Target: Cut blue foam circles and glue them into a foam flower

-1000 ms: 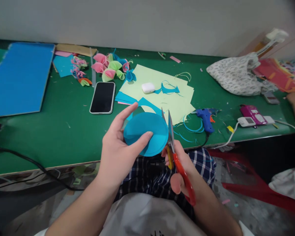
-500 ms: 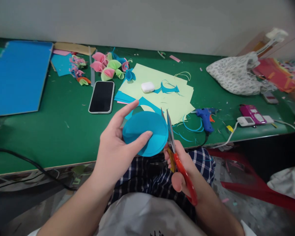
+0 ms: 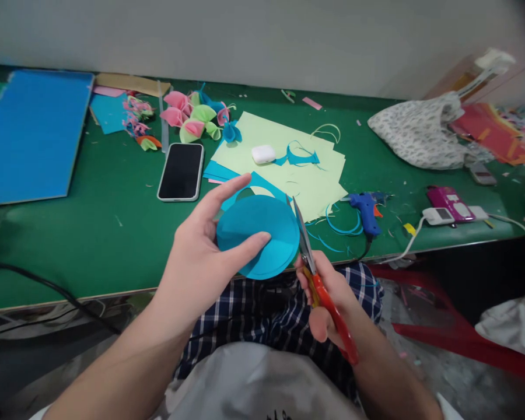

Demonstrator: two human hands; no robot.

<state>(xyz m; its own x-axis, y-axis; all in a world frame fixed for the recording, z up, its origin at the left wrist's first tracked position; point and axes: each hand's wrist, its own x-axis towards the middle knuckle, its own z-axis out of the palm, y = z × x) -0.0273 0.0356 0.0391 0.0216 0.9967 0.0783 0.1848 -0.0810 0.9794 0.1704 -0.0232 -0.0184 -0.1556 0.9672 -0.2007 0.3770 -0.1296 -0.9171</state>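
My left hand (image 3: 205, 239) pinches a round piece of blue paper (image 3: 262, 219), thumb on top and the other fingers mostly behind it. A thin line runs just inside the paper's lower edge. In my right hand (image 3: 330, 291) is a pair of scissors (image 3: 321, 289) with red and yellow handles, its blades slightly parted and pointing up beside the disc's right edge. Beyond the disc lie a blue sheet (image 3: 273, 191) with a rounded cut-out and pale green sheets (image 3: 284, 134), which carry a small white case (image 3: 263, 154) and blue scraps (image 3: 301, 156).
A phone (image 3: 181, 172) lies left of the sheets, below pink, green and blue paper petals (image 3: 192, 116). To the right are a blue glue gun (image 3: 367, 211), a purple box (image 3: 450, 203) with a white cable, and a patterned cloth bag (image 3: 415, 129). A blue board (image 3: 30, 137) lies far left.
The blades have parted slightly less, and my right hand with the scissors has shifted a little right. The paper disc stays nearly in place. At far right, another person's hand has moved lower.
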